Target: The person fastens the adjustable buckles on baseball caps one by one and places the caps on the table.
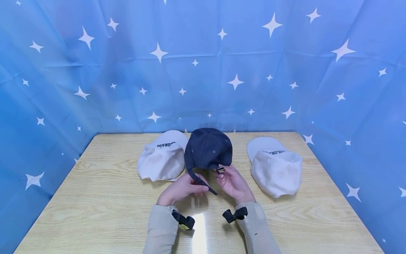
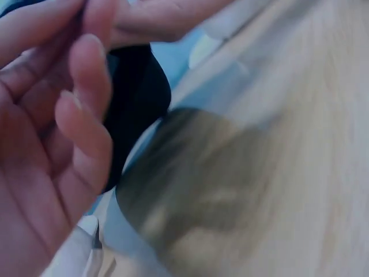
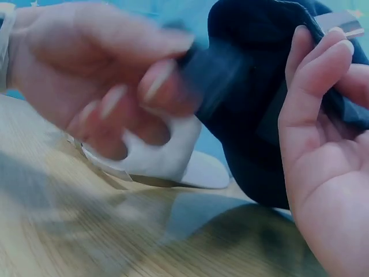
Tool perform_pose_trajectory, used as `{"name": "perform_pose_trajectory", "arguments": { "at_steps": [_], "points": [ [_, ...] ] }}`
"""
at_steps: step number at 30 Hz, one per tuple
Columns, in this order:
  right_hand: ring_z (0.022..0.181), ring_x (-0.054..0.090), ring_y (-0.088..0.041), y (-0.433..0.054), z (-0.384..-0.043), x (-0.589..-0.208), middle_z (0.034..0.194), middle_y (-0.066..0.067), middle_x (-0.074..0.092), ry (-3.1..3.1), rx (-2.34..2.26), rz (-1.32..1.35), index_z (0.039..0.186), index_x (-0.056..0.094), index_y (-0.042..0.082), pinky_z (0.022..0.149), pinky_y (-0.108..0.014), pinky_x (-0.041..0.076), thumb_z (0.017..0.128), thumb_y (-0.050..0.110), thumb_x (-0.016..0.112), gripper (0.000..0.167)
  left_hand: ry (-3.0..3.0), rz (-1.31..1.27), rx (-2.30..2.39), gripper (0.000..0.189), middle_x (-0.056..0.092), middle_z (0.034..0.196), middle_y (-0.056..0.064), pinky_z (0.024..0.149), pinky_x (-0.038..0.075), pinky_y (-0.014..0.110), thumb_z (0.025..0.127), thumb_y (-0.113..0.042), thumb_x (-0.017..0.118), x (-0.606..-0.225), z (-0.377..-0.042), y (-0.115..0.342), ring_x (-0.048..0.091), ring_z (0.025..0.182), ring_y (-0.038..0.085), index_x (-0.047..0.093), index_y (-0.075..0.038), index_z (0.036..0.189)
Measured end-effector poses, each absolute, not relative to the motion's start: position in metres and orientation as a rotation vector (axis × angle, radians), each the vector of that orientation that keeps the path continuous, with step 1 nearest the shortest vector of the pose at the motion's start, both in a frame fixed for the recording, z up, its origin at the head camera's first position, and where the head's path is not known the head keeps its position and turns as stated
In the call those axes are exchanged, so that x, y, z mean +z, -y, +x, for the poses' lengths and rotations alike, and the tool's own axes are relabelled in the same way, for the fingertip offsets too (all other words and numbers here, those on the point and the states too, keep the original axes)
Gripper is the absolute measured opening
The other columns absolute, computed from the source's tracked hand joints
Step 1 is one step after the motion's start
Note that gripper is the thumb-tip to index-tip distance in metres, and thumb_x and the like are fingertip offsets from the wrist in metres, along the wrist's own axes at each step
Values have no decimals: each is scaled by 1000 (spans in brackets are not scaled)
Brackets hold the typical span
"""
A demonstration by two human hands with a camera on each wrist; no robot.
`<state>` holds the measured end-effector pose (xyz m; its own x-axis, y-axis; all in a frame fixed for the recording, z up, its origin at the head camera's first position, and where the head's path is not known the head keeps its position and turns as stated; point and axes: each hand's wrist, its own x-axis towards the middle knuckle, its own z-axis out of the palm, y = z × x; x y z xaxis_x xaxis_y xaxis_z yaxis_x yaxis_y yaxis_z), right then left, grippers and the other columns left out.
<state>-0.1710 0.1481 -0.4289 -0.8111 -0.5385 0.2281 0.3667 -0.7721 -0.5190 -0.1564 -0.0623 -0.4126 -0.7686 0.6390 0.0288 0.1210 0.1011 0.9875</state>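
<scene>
A navy baseball cap [image 1: 207,148] is held up over the middle of the table, the back of its crown toward me. My left hand [image 1: 185,189] pinches its loose back strap [image 1: 198,180] between thumb and fingers, and the strap's free end points down to the right. At the other side of the back opening, my right hand [image 1: 234,183] grips the edge beside a shiny metal buckle [image 1: 221,169]. The strap is out of the buckle. In the right wrist view the left hand and strap are blurred. The cap's brim is hidden behind the crown in the head view.
One white cap with dark lettering [image 1: 161,163] lies just left of the navy cap. A second white cap [image 1: 276,172] lies to the right. The wooden table [image 1: 95,197] meets a blue star-patterned curtain [image 1: 196,77] at its back and sides.
</scene>
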Motion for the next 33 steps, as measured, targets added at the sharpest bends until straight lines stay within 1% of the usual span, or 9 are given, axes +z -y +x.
{"name": "perform_pose_trajectory", "arguments": {
  "at_steps": [4,7,11,17,24,26,27,31,33],
  "points": [
    [68,53,-10,-147,-171,-428,88,-8,60,-636,-2538,-495,97,50,7,61,-15,44,95,-1,29,23,-1929,732,1888,17,63,83,14,64,49,35,83,-18,64,-408,-157,62,58,71,18,63,-4,93],
    [72,55,-11,-147,-170,-428,87,-6,60,-629,-2543,-509,96,50,7,65,-16,46,95,-3,27,25,-1868,696,2001,20,63,87,16,69,49,37,83,-19,63,-405,-156,61,59,75,19,61,-3,96],
    [75,59,-12,-146,-170,-428,88,-8,61,-645,-2537,-488,96,54,4,67,-16,48,94,-5,27,29,-1791,630,2126,24,62,85,12,72,47,35,83,-21,63,-403,-156,58,59,78,22,59,-1,97],
    [75,61,-11,-144,-171,-427,88,-8,64,-818,-2494,-423,94,60,3,67,-18,49,94,-3,34,27,-1677,553,2271,20,62,85,9,70,46,30,84,-17,63,-401,-156,52,58,78,20,59,-2,96],
    [90,60,-18,-142,-170,-426,98,-11,63,-850,-2475,-449,105,57,4,80,-26,48,93,-5,35,26,-1636,568,2306,18,62,86,9,70,46,28,84,-16,62,-400,-155,48,57,81,23,60,-2,95],
    [94,60,-20,-142,-170,-426,101,-12,63,-853,-2475,-461,106,57,3,84,-29,46,93,-5,36,26,-1638,591,2303,19,64,90,10,70,46,28,84,-17,62,-399,-155,47,57,81,22,60,-2,97],
    [95,59,-21,-143,-171,-426,101,-12,63,-860,-2475,-466,106,57,3,85,-30,45,93,-6,36,27,-1634,614,2295,20,64,95,11,70,46,28,85,-17,61,-399,-155,47,57,85,23,60,-1,98],
    [92,59,-17,-144,-170,-426,98,-7,63,-934,-2464,-436,100,61,7,81,-25,47,91,-5,39,27,-1625,689,2263,19,60,112,13,73,47,32,89,-14,55,-396,-154,46,55,101,25,59,-1,101],
    [93,59,-16,-144,-170,-427,98,-5,63,-958,-2461,-434,99,61,8,80,-23,47,91,-5,40,27,-1611,726,2255,18,58,115,15,75,47,35,90,-12,52,-395,-154,45,51,108,27,58,1,102]
  ]
}}
